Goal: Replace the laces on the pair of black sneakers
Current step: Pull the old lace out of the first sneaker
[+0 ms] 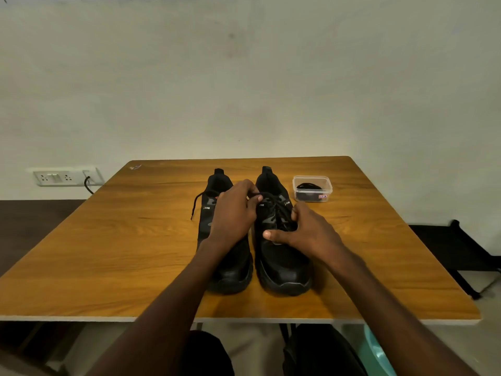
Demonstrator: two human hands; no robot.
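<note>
Right sneaker (282, 256): black; stands upright near the middle of the desk (113, 240), toe toward the near edge, heel toward the far edge; still laced, its black laces (279, 213) bunched over the tongue
Left sneaker (230, 270): black; just beside the right sneaker on its left, parallel to it, toe likewise toward the near edge; largely hidden by the left forearm
Loose lace end (195, 204): runs from the upper part of the left sneaker out to the left and down onto the desk surface, its tip lying on the wood
Left hand (234, 210): above the gap between the two shoes; fingers curled, thumb and fingertips pinching a strand of the laces at the top of the right sneaker
Right hand (306, 229): rests on the right sneaker's upper; thumb stretched leftward across the vamp, fingers curled into the laces on the shoe's right side, gripping them
Plastic container (312, 188): clear, lidless, toward the far right corner of the desk, near the right sneaker's heel but apart from it; a coiled black lace (309, 186) lies inside; a small red label on its front wall
Desk: wood-grain top, pale edge band along the near edge
Wall socket (65, 176): white, on the wall beyond the desk's far left corner, a black cable plugged in
</note>
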